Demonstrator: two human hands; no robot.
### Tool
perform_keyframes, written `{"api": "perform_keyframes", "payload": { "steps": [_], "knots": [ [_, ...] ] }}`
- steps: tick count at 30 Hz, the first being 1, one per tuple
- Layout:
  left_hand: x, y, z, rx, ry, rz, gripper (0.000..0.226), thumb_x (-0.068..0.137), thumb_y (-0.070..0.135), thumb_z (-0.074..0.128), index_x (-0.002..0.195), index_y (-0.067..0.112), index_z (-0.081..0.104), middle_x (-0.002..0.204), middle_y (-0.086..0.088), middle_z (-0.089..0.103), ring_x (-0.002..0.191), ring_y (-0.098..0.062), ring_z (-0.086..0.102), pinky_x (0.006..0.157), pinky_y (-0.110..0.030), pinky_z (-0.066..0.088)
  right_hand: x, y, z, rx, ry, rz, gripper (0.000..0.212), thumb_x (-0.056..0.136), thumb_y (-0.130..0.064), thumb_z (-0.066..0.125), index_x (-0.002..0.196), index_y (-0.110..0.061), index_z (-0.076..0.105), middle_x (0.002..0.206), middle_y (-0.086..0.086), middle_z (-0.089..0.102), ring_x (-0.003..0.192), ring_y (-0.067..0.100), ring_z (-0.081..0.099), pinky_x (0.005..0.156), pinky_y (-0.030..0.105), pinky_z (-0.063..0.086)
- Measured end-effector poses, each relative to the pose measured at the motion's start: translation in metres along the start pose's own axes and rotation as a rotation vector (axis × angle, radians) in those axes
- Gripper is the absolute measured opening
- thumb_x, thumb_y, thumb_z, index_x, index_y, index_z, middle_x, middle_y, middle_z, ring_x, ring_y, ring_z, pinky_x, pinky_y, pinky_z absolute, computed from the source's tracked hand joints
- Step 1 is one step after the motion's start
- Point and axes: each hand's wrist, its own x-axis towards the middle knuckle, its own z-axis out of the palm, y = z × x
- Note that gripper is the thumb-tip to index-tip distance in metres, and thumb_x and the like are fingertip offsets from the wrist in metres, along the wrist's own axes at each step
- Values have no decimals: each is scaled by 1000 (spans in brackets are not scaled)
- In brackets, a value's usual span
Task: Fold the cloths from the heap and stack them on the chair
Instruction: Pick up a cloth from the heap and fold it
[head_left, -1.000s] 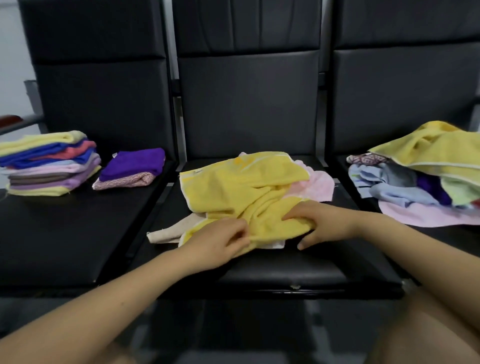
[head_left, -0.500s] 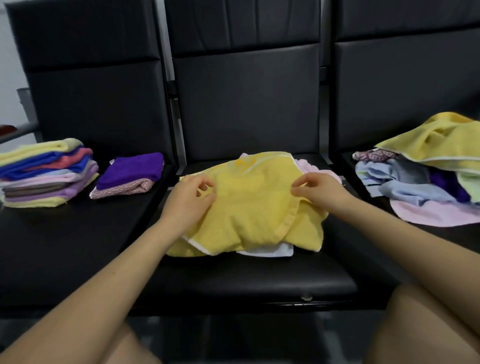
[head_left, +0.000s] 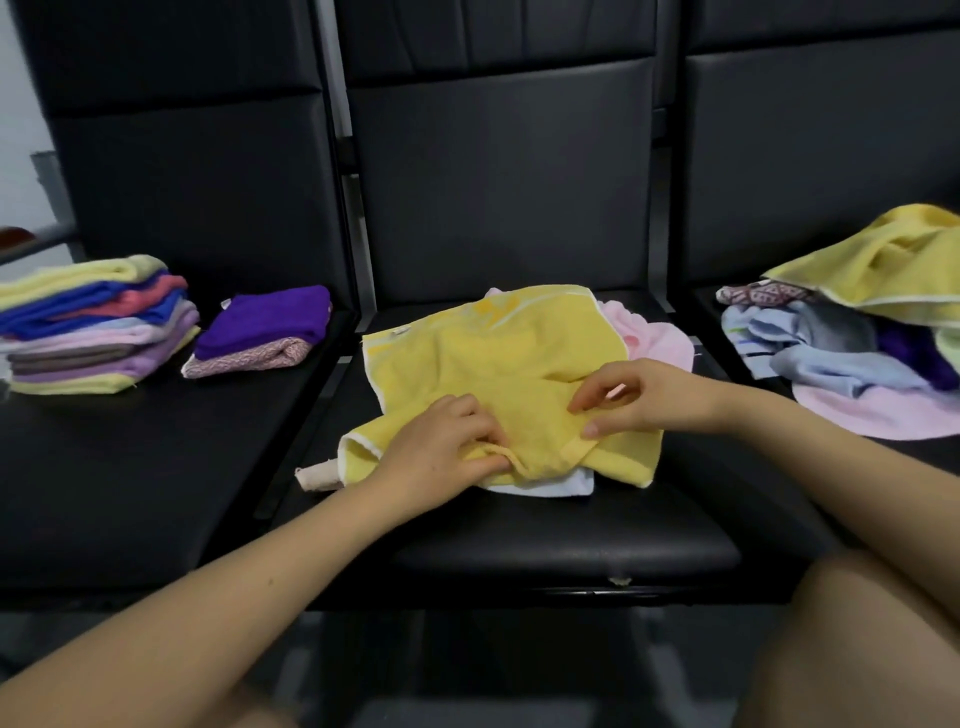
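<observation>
Black middle chair seat: yellow cloth lies rumpled at centre, front seat edge bare. Left hand pinches its near hem; right hand hovers, fingers loosely spread. Heap right; folded stack left.

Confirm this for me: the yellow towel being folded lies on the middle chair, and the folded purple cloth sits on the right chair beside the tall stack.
Wrong on one point. The head view shows the purple cloth on the left chair, beside the stack. The yellow towel does lie on the middle chair, with the left hand pinching its edge.
</observation>
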Motion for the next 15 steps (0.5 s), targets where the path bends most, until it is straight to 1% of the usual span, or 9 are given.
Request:
{"api": "perform_keyframes", "payload": {
  "steps": [2,3,5,7,9,11,13,14,15],
  "knots": [
    [-1,-3,-6,-121,15,12,32,76,57,58,87,29,68,91,16,61,96,-8,54,86,-27,45,0,0,1,-33,-12,-9,30,75,-29,82,103,-29,72,109,-15,66,106,-5,55,90,7,41],
    [-1,-2,-11,-206,41,-19,24,77,54,60,82,31,66,86,18,63,91,-5,56,84,-23,45,0,0,0,-43,-16,-13,29,75,-29,82,103,-30,72,110,-16,65,107,-5,54,90,6,40],
    [-1,0,-23,-453,112,-128,8,86,32,67,79,30,65,76,20,63,78,1,56,76,-16,45,-1,1,0,-57,-20,-13,26,76,-28,81,101,-28,72,109,-17,65,106,-4,54,90,8,40],
    [1,4,-37,-681,197,-232,15,94,18,60,79,23,64,71,19,60,72,2,53,72,-12,43,-2,1,1,-49,-17,-30,24,76,-28,81,98,-26,71,104,-18,65,102,-2,56,90,11,42],
    [2,3,-48,-825,203,-376,18,97,20,55,81,20,64,77,16,62,77,0,57,75,-14,44,-1,-2,4,-5,-14,-78,15,79,-25,78,92,-23,71,93,-19,65,90,0,59,82,12,45],
    [1,-5,-53,-917,127,-571,14,95,24,58,89,17,69,92,5,69,92,-11,62,86,-26,49,-3,-10,8,68,-6,-114,6,88,-24,69,83,-21,68,72,-20,59,70,0,52,66,11,41],
    [-4,-18,-52,-786,9,-737,14,91,26,64,96,16,71,103,-4,70,102,-21,64,95,-36,50,-4,-15,8,145,41,-131,19,95,-24,58,78,-18,62,63,-18,50,63,-2,43,59,10,35],
    [-6,-25,-51,-617,-26,-759,13,91,27,64,96,17,71,104,-4,69,103,-21,63,94,-35,49,-3,-17,8,189,74,-131,23,98,-25,53,77,-18,61,63,-18,49,63,-3,43,59,10,35],
    [-7,-30,-49,-446,2,-742,11,92,26,62,94,18,69,104,-3,67,103,-21,62,90,-33,48,-4,-18,7,237,103,-122,25,99,-26,51,77,-18,60,63,-19,51,64,-4,45,61,11,36]
  ]
}}
